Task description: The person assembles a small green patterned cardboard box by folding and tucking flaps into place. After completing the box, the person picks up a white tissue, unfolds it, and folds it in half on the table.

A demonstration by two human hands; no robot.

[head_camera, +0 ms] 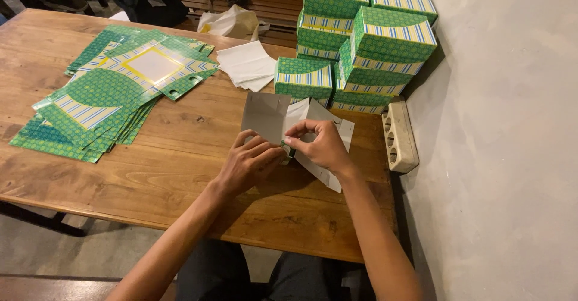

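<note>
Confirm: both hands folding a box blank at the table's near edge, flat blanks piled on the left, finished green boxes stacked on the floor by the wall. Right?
Not quite. The head view shows the finished green boxes stacked on the table, against the wall, not on the floor. The rest holds: left hand and right hand fold a box blank, flat blanks piled left.

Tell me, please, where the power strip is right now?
The power strip lies at the table's far right edge against the wall, just right of the stacked green boxes.

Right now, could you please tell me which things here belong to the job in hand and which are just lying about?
In use: box blank held by left hand and right hand; flat blanks; folded boxes; white sheets.
Lying about: power strip; plastic bag; dark bag.
</note>
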